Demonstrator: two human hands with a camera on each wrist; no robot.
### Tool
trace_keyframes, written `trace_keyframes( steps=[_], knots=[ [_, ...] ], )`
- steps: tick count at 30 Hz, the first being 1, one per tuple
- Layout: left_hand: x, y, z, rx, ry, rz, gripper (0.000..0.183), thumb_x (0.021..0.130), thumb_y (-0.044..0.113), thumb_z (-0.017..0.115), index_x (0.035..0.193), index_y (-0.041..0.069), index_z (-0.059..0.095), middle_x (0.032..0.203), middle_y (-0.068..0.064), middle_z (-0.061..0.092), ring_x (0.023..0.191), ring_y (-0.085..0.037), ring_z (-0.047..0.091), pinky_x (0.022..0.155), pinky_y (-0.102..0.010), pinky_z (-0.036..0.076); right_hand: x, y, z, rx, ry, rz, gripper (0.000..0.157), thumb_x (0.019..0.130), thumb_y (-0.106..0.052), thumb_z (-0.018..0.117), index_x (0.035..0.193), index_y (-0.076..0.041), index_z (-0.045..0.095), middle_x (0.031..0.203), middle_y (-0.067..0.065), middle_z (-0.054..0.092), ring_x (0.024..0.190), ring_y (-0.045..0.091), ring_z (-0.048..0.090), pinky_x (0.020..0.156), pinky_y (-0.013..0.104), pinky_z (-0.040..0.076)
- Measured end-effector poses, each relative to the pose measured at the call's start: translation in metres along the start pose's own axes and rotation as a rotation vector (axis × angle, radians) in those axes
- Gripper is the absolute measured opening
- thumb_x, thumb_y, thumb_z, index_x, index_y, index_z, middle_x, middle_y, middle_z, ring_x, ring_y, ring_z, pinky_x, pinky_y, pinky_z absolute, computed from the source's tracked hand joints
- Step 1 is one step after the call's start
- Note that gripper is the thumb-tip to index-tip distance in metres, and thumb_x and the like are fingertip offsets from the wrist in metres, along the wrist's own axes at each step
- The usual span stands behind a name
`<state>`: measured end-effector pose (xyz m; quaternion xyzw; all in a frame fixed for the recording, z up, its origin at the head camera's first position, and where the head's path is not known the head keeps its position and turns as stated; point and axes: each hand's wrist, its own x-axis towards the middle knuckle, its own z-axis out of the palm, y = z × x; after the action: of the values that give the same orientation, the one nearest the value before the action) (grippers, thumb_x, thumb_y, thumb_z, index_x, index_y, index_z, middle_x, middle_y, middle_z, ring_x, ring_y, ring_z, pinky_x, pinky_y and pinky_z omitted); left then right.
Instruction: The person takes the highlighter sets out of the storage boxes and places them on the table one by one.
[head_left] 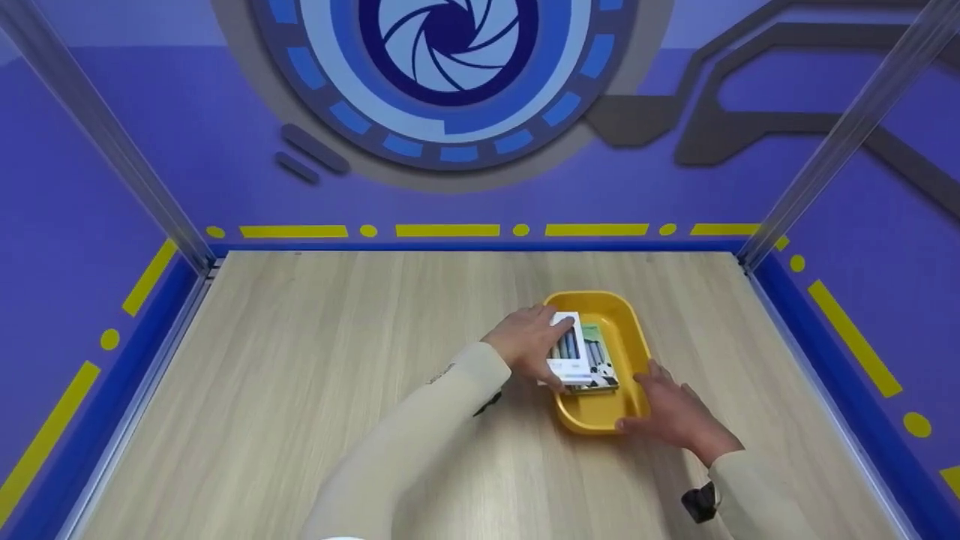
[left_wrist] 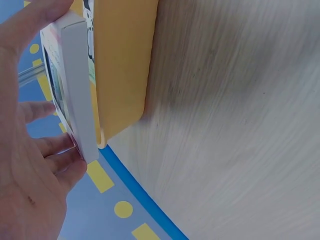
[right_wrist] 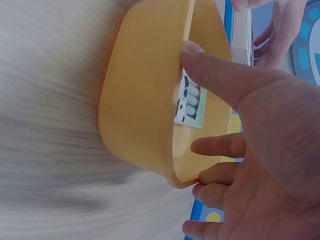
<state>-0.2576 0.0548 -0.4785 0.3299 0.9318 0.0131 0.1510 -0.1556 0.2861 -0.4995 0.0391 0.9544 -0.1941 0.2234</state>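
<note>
My left hand grips a white box by its edges, thumb at one end and fingers at the other. Through the box's window a row of coloured sticks shows. It is tilted over the left rim of a yellow plastic basin. Inside the basin lies a green box with a panda picture, partly hidden beneath the white one. Along the basin's right side my right hand has its fingers spread, its thumb touching the rim.
The basin stands on a light wood-grain table, right of the middle. Blue-purple panels with yellow dashes enclose the table at the back and sides. Clear corner posts rise at the back left and back right.
</note>
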Motion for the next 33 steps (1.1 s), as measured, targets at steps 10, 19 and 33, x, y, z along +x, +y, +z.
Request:
trace_keyframes(
  steps=[10,19,33],
  knots=[
    [-0.004,-0.005,0.001,0.007,0.006,0.017,0.104,0.070,0.073,0.067,0.154,0.033,0.020,0.159,-0.003,0.024,0.140,-0.019,0.032,0.121,-0.036,0.026,0.000,0.003,0.000,0.004,0.019,-0.047,0.105,0.071,-0.058,0.077,0.146,0.002,0.034,0.158,0.030,0.010,0.142,0.049,0.019,0.115,0.067,0.008],
    [-0.008,-0.010,0.001,0.003,0.015,0.019,0.105,0.069,0.073,0.067,0.154,0.031,0.020,0.158,-0.004,0.026,0.139,-0.019,0.032,0.121,-0.036,0.025,0.002,0.002,0.000,0.005,0.024,-0.048,0.102,0.073,-0.054,0.077,0.147,0.002,0.034,0.158,0.029,0.009,0.142,0.051,0.018,0.115,0.067,0.010],
    [-0.014,-0.016,0.004,-0.037,0.014,-0.006,0.105,0.069,0.071,0.069,0.154,0.032,0.021,0.160,-0.005,0.022,0.138,-0.021,0.032,0.121,-0.038,0.026,-0.001,0.001,0.001,-0.017,0.046,-0.068,0.097,0.074,-0.050,0.078,0.145,0.003,0.037,0.157,0.031,0.011,0.139,0.054,0.022,0.112,0.068,0.017]
  ],
)
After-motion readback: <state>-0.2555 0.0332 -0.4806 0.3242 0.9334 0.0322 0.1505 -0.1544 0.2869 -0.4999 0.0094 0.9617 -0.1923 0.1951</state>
